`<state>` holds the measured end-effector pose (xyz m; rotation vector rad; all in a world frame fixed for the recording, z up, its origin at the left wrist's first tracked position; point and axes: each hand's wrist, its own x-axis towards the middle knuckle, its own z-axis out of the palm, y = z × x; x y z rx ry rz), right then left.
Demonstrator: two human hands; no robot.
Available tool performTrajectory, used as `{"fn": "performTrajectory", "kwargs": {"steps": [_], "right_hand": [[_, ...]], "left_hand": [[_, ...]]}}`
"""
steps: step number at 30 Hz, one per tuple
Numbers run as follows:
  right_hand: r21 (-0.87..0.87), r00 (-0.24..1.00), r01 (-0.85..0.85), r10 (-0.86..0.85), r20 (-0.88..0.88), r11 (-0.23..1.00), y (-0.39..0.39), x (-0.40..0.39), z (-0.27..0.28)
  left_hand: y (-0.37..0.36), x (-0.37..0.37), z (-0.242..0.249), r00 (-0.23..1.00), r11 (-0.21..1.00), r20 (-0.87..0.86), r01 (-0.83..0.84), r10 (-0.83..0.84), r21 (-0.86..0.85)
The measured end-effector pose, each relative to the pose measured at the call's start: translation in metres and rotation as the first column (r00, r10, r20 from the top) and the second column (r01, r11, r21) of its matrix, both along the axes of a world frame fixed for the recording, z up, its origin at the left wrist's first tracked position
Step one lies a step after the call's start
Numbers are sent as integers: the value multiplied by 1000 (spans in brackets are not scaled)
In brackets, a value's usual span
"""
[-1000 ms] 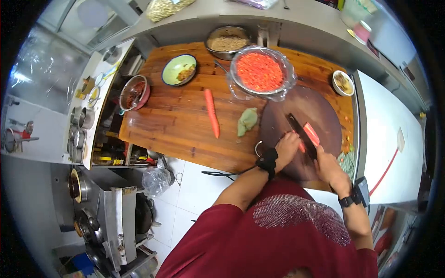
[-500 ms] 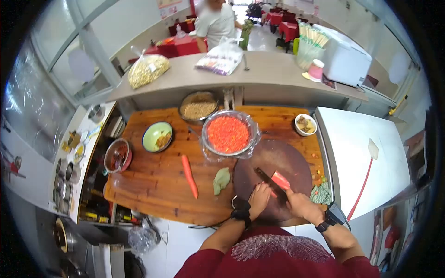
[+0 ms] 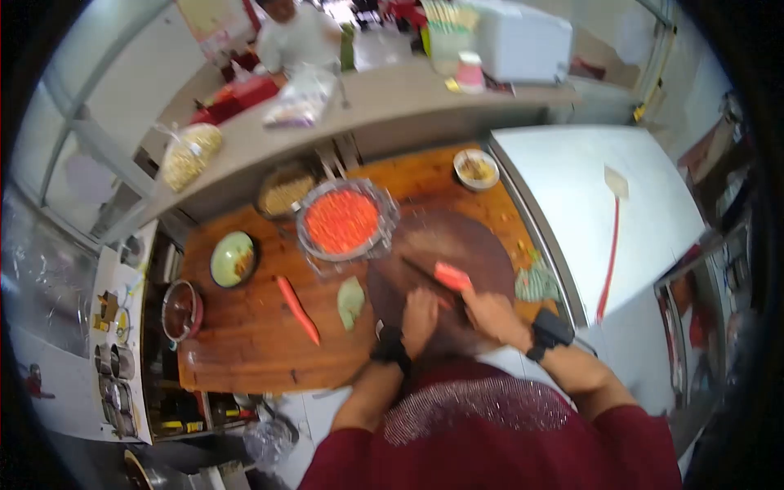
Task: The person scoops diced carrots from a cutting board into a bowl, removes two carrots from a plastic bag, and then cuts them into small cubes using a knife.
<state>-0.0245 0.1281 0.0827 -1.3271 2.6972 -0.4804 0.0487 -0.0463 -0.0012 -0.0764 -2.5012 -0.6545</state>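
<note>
Right hand (image 3: pixel 488 313) grips knife (image 3: pixel 434 274), fingers closed on handle. Left hand (image 3: pixel 419 314) curled on carrot piece on board (image 3: pixel 482 245); whole carrot (image 3: pixel 297 309) at nine o'clock.

A grey serving counter (image 3: pixel 392 98) runs behind the wooden worktop (image 3: pixel 245 343), with a white chest freezer (image 3: pixel 588 188) alongside

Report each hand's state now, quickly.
Left hand: curled, pressing a carrot piece on the round cutting board.
Right hand: closed on the knife.
</note>
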Motion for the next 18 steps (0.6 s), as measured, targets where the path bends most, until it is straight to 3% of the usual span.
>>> {"fn": "performTrajectory", "kwargs": {"steps": [1, 2, 5, 7, 9, 10, 11, 13, 18], "right_hand": [[-59, 994, -54, 48, -98, 997, 1, 4, 20], [-51, 994, -53, 48, -101, 997, 3, 5, 24], [108, 990, -106, 95, 101, 988, 3, 12, 38], [112, 990, -124, 115, 86, 986, 6, 24, 27], [168, 986, -157, 145, 78, 973, 5, 29, 24], [162, 987, -151, 139, 82, 975, 5, 29, 25], [176, 983, -167, 151, 105, 970, 6, 29, 25], [188, 979, -179, 155, 133, 966, 8, 28, 24], [136, 982, -139, 118, 150, 981, 8, 27, 12]], "left_hand": [[-1, 0, 12, 998, 962, -52, 53, -40, 268], [4, 3, 24, 976, 964, -199, -29, 84, 264], [-10, -3, 59, 942, 956, -250, -163, 224, 244], [-15, -18, 90, 922, 957, -294, -192, 252, 217], [-19, -37, 106, 976, 995, -201, -75, 87, 62], [-22, -48, 103, 977, 996, -197, -69, 79, 57], [-25, -59, 95, 997, 997, 32, 65, -64, -40], [-29, -79, 80, 879, 947, 431, 289, -205, -140], [-22, -98, 67, 810, 900, 563, 356, -164, -250]]}}
